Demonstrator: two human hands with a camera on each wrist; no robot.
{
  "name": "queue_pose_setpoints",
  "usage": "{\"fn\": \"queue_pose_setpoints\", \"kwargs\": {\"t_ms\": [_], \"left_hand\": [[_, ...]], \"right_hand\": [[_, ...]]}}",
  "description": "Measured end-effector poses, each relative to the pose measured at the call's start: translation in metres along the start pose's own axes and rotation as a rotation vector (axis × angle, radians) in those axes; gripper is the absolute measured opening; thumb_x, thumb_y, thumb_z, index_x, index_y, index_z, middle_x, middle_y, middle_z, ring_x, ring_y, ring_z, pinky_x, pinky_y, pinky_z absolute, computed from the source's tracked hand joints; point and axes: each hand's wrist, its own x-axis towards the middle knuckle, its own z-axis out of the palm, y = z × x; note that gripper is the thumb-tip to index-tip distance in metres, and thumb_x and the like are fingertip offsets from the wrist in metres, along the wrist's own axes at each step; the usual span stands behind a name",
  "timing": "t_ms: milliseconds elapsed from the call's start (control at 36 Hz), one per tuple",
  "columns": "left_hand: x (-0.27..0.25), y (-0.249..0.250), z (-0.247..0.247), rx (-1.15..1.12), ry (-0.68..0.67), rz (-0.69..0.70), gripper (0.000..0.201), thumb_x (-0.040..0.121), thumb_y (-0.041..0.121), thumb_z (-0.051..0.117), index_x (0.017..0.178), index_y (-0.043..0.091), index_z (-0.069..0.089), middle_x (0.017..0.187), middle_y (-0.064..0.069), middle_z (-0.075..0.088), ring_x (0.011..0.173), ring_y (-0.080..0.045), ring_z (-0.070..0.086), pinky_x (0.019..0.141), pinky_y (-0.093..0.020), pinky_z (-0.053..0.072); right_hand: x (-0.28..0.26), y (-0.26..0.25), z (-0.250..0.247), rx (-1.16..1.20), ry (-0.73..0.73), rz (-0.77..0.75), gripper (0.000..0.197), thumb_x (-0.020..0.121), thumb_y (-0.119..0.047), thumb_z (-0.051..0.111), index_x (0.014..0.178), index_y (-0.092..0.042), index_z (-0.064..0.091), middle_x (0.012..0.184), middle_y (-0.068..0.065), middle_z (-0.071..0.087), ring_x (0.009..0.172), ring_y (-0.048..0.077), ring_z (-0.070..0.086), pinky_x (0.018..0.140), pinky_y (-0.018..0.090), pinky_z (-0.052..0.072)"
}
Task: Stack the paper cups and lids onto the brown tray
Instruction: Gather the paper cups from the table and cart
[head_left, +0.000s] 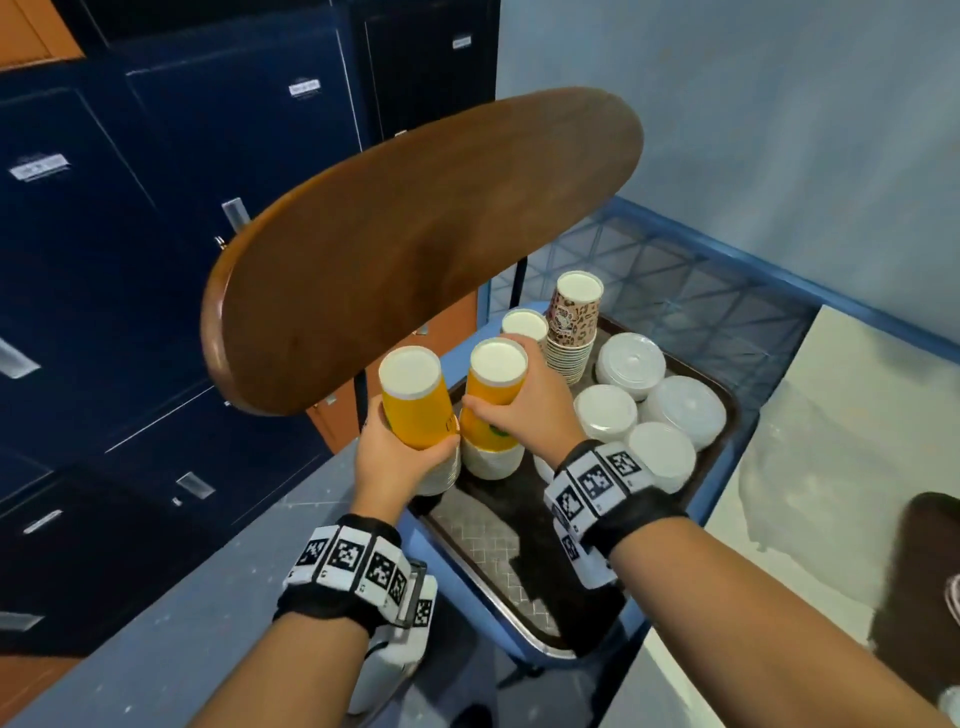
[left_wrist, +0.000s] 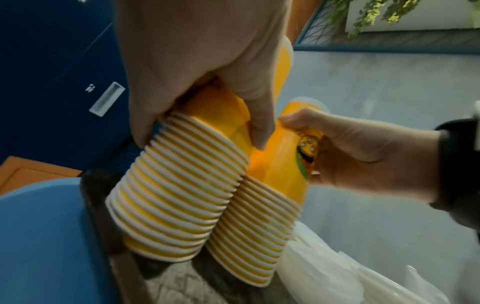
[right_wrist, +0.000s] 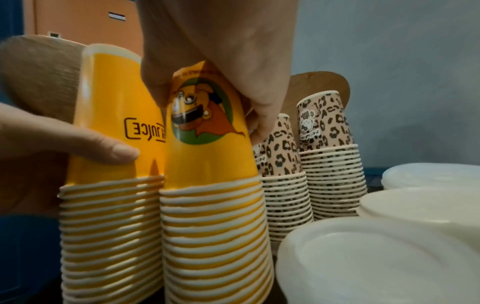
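My left hand (head_left: 387, 457) wraps one yellow cup stack (head_left: 415, 400), tilted, base at the brown tray (head_left: 498, 551) left edge. Just right, touching it: second yellow cup stack (head_left: 493, 400), upright on the tray, my right hand (head_left: 524, 405) curled round its top cup. Farther right, two leopard-print cup stacks (head_left: 574, 322) at the far edge. Rightmost: white lid stacks (head_left: 631, 364) on the tray's right half.

We wear black wrist straps, the left band (head_left: 358, 564) and right band (head_left: 597, 486) each ringed with white square-coded marker tiles; forearms bare.
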Motion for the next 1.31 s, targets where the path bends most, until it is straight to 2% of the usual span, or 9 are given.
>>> {"fn": "queue_pose_setpoints", "kwargs": {"t_ms": [111,278,389,528,750,806,944,1167,1306], "left_hand": [[0.005,-0.012,0.000,-0.082,-0.068,-0.039,0.089,0.059,0.012,0.087,0.135,0.019,0.040,0.130,-0.007,0.057,0.118,-0.024,0.054,0.098,-0.035,0.043],[0.009,-0.033,-0.001,-0.172,-0.189,-0.082,0.109,0.026,0.039,0.085,0.126,0.024,0.044,0.123,-0.007,0.060,0.114,-0.023,0.058,0.103,-0.047,0.044],[0.010,-0.035,-0.002,-0.143,-0.238,-0.060,0.099,0.025,0.039,0.083,0.115,0.025,0.045,0.115,-0.005,0.061,0.110,-0.023,0.058,0.101,-0.041,0.045],[0.007,-0.033,-0.005,-0.104,-0.308,-0.046,0.085,0.046,0.011,0.092,0.116,0.023,0.044,0.107,0.000,0.061,0.103,-0.016,0.057,0.098,-0.038,0.045],[0.000,-0.036,-0.002,-0.087,-0.339,0.063,0.103,0.039,0.050,0.091,0.124,0.011,0.049,0.117,-0.007,0.066,0.109,-0.022,0.064,0.096,-0.052,0.049],[-0.006,-0.024,-0.002,-0.095,-0.333,0.108,0.103,0.039,0.050,0.090,0.124,0.009,0.049,0.116,-0.007,0.066,0.107,-0.020,0.064,0.095,-0.050,0.050],[-0.020,0.000,0.009,-0.177,-0.347,0.201,0.095,0.039,0.045,0.091,0.121,0.018,0.051,0.114,0.004,0.069,0.106,-0.013,0.066,0.091,-0.035,0.054],[-0.069,0.071,0.054,-0.229,-0.508,0.363,0.108,0.031,0.063,0.084,0.123,0.025,0.044,0.108,0.024,0.066,0.103,0.010,0.061,0.083,-0.009,0.049],[-0.113,0.105,0.117,-0.188,-0.656,0.422,0.096,0.037,0.029,0.086,0.123,0.013,0.044,0.101,0.015,0.065,0.092,0.009,0.064,0.074,-0.006,0.048]], "right_hand": [[-0.014,0.005,-0.004,0.027,-0.087,0.073,0.075,0.068,-0.033,0.081,0.131,-0.021,0.043,0.124,-0.006,0.058,0.111,0.006,0.051,0.094,0.024,0.041],[-0.038,0.024,0.003,0.017,-0.203,0.123,0.085,0.063,-0.024,0.085,0.133,-0.020,0.037,0.127,-0.006,0.054,0.117,0.009,0.050,0.094,0.022,0.037],[-0.057,0.040,0.015,0.014,-0.162,0.197,0.084,0.059,-0.023,0.087,0.127,-0.019,0.039,0.117,-0.007,0.055,0.110,0.010,0.053,0.088,0.021,0.038],[-0.082,0.056,0.037,0.156,-0.043,0.248,0.089,0.051,-0.020,0.090,0.124,-0.021,0.038,0.122,-0.003,0.056,0.112,0.009,0.056,0.094,0.026,0.046],[-0.098,0.050,0.029,0.238,0.026,0.238,0.080,0.054,-0.018,0.089,0.115,-0.025,0.038,0.106,-0.014,0.058,0.095,-0.005,0.057,0.077,0.004,0.043],[-0.100,0.043,0.020,0.275,0.026,0.243,0.076,0.056,-0.020,0.088,0.112,-0.031,0.038,0.104,-0.011,0.059,0.094,-0.006,0.057,0.078,0.005,0.045],[-0.113,0.035,-0.006,0.352,0.090,0.218,0.093,0.047,-0.043,0.084,0.126,-0.031,0.036,0.122,-0.008,0.059,0.112,0.009,0.058,0.100,0.035,0.048],[-0.160,0.031,-0.094,0.389,0.236,0.187,0.086,0.059,-0.027,0.088,0.122,-0.048,0.035,0.123,-0.020,0.056,0.114,-0.001,0.056,0.096,0.022,0.046],[-0.218,0.040,-0.166,0.398,0.345,0.133,0.084,0.061,-0.012,0.086,0.127,-0.033,0.040,0.122,-0.015,0.059,0.111,-0.001,0.058,0.091,0.017,0.050]]}}
